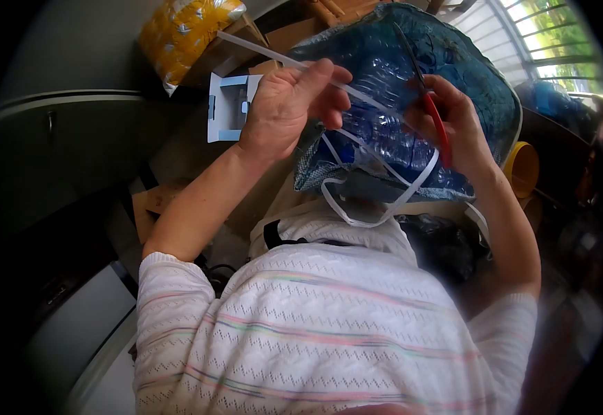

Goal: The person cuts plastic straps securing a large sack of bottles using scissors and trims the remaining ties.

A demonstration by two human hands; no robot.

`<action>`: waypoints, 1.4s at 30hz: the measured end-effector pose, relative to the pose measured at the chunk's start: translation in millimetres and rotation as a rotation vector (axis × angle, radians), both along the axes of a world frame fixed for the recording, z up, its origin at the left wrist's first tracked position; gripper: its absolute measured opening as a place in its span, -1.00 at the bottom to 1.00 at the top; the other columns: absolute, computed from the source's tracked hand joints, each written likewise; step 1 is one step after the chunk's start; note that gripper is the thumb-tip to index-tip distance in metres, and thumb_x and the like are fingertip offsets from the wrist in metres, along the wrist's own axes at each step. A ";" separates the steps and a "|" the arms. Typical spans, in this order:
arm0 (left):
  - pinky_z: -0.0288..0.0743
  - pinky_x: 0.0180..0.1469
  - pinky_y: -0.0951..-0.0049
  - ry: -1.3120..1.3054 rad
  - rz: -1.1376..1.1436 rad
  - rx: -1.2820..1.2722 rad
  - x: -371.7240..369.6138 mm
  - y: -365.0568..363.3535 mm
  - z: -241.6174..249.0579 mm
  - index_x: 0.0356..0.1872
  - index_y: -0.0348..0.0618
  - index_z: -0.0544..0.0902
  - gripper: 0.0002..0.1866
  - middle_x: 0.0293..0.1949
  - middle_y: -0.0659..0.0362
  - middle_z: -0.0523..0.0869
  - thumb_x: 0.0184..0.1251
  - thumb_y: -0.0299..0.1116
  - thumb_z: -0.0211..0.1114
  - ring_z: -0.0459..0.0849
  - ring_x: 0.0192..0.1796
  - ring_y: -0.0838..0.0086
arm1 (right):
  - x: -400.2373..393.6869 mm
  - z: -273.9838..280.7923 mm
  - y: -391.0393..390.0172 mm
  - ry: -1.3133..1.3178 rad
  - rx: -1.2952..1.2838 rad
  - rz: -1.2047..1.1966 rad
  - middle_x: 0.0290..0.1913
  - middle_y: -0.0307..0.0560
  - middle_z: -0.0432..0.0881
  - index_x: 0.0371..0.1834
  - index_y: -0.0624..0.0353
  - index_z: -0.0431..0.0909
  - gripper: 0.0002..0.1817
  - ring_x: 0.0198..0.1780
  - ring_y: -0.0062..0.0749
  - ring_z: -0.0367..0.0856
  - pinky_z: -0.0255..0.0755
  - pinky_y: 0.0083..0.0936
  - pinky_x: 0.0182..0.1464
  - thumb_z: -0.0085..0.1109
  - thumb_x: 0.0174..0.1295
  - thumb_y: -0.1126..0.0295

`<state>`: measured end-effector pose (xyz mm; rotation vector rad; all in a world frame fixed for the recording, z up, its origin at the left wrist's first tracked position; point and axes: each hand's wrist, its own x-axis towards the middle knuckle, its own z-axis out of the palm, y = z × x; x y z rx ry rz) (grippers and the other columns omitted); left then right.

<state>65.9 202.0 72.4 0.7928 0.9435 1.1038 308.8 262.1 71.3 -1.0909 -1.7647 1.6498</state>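
My left hand (284, 107) is closed in a pinch on a flat white strap (260, 50), whose one end sticks out to the upper left. The strap's other part runs right toward my right hand (457, 121). That hand is wrapped round scissors with red handles (436, 117), and their dark blades point up and away. Below both hands stands a large blue-green woven bag (505, 114) filled with clear plastic bottles (384, 135). A white strap loop (384, 220) hangs over the bag's near edge.
An open white and light-blue box (227, 111) lies left of the bag. Behind it, a yellow plastic package (184, 34) rests on cardboard. A yellow round container (522, 169) stands at the right, a black plastic bag (439, 242) below. A barred window (550, 34) is at upper right.
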 end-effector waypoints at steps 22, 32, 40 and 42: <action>0.35 -0.68 0.69 -0.050 -0.459 -0.262 13.6 8.9 -3.2 -0.25 -0.30 0.62 -0.69 -0.57 0.10 0.63 0.39 -0.21 0.08 0.53 -0.71 0.56 | -83.3 -6.6 18.8 0.204 -0.009 -0.006 -0.23 -0.11 0.61 0.05 0.27 0.43 -0.59 -0.23 -0.53 0.60 0.51 -0.62 -0.13 0.24 0.13 0.45; 0.16 -0.65 0.75 0.225 0.094 -0.127 -29.4 18.0 -11.1 -0.23 -0.23 0.65 -0.82 -0.55 0.26 0.61 0.24 -0.35 0.29 0.38 -0.66 0.73 | -80.3 -20.7 22.7 0.204 -0.070 0.051 -0.30 -0.04 0.62 0.06 0.34 0.38 -0.56 -0.35 -0.48 0.65 0.56 -0.62 -0.28 0.23 0.11 0.49; 0.24 -0.59 0.71 0.009 0.243 -0.035 -18.2 21.9 -16.3 -0.29 -0.21 0.65 -0.86 -0.50 0.24 0.63 0.25 -0.36 0.28 0.44 -0.61 0.67 | -80.0 -4.5 12.6 0.076 -0.118 0.054 -0.34 -0.14 0.62 0.00 0.26 0.48 -0.51 -0.40 -0.63 0.56 0.45 -0.75 -0.34 0.34 0.09 0.18; 0.24 -0.59 0.71 0.009 0.225 -0.008 -19.1 21.8 -14.0 -0.33 -0.21 0.64 -0.87 -0.52 0.25 0.61 0.25 -0.35 0.28 0.43 -0.62 0.67 | -76.9 0.7 9.7 0.034 -0.116 0.124 -0.37 -0.19 0.60 -0.02 0.25 0.50 -0.50 -0.40 -0.66 0.51 0.40 -0.75 -0.33 0.36 0.08 0.14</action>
